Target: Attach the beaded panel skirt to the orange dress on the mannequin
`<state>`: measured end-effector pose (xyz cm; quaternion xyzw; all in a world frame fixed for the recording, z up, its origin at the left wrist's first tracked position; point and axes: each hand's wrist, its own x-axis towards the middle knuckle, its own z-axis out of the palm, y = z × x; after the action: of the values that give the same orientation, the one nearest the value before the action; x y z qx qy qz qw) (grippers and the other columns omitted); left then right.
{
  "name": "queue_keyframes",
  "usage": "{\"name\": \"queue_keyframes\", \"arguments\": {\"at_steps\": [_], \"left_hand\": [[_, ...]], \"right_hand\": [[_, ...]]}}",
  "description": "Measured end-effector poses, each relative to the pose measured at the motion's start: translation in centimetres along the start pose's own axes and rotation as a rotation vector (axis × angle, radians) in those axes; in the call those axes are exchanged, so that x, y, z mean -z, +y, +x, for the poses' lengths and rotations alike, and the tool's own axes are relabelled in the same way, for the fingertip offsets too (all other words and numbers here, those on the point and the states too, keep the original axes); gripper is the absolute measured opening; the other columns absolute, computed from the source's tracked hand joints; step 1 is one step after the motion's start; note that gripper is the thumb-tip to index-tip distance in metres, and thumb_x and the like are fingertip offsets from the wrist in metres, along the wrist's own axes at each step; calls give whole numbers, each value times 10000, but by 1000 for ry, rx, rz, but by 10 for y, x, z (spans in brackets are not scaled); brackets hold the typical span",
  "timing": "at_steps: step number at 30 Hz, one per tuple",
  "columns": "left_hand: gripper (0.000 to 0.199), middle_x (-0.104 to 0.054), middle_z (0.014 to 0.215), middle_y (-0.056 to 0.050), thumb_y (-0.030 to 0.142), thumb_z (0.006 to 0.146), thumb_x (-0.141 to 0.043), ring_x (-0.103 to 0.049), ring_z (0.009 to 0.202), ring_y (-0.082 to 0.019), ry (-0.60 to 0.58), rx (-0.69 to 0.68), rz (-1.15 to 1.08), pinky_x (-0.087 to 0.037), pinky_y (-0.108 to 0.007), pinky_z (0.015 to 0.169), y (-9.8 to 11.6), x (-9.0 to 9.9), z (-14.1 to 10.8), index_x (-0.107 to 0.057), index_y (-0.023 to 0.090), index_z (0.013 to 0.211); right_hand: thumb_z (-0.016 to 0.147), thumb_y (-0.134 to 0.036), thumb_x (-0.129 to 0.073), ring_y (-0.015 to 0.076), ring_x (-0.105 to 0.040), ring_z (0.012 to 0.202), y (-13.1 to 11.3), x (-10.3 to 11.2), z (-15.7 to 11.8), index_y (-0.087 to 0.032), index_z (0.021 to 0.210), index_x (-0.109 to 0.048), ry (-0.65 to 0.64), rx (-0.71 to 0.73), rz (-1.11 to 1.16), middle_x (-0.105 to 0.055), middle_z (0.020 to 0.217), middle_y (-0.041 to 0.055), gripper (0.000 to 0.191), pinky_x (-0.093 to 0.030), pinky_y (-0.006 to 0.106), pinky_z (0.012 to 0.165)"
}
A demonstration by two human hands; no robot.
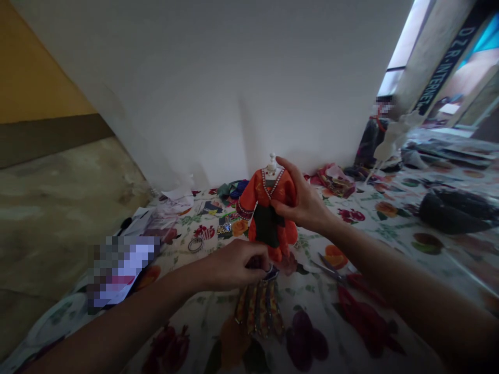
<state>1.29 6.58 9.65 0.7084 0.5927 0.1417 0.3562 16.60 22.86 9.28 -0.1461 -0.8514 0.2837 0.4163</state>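
Note:
A miniature dress form stands on the table, wearing an orange doll dress (286, 187) with beaded trim at the neck and cuff and a dark green front panel. My right hand (306, 202) grips its upper right side, thumb across the chest and index finger by the white neck knob (272, 157). Lower down, my left hand (237, 265) is closed in a pinch at the dark blue top of a small gold-striped doll skirt (259, 309). Its separate strips fan out below, over the tablecloth. The exact fingertip contact is partly hidden.
Red-handled scissors (351, 283) lie right of the dress. A bracelet-like ring (195, 245), a packet of beads (224, 228) and fabric scraps (335, 179) lie around it. A phone-like screen (125, 270) sits left, a black bundle (454, 210) right. Behind rises a white wall (234, 78).

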Motion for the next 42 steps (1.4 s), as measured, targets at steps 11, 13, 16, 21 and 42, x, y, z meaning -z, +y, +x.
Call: {"name": "queue_keyframes", "arguments": {"at_steps": [11,13,16,21,42], "left_hand": [[65,-600,716,32,242,865,-622,-539,640,-96,430,-241,39,-437,-226,615,53,48,5,-638,191,829],[34,-579,697,41,190,850,-615,-512,620,-86,557,-227,103,-418,-220,606,49,46,15,-627,180,819],[25,-596,714,40,158,837,-619,-515,624,-84,705,-202,186,-415,-220,619,43,40,24,-614,177,821],[59,-660,826,18,147,839,-624,-595,729,-111,838,-198,287,-456,-236,696,38,32,31,-596,187,873],[238,-657,850,20,139,814,-696,-658,768,-123,1177,-275,48,-533,-260,764,8,14,50,-534,220,968]], "right_hand": [[758,-184,-676,298,-623,1077,4,1,-1,-246,1520,-289,18,59,33,-595,1282,114,856,-521,496,938],[761,-181,-665,265,-649,929,4,1,-1,-234,1529,-277,9,36,44,-643,1141,93,862,-548,468,850],[750,-170,-657,254,-639,874,4,2,-2,-226,1535,-273,15,33,39,-643,1116,90,876,-547,455,809],[750,-154,-630,277,-639,973,4,1,-3,-254,1539,-262,12,49,36,-611,1251,111,877,-536,469,859],[756,-166,-651,272,-655,940,4,-4,0,-210,1525,-301,36,22,50,-633,1219,105,846,-554,451,866]]}}
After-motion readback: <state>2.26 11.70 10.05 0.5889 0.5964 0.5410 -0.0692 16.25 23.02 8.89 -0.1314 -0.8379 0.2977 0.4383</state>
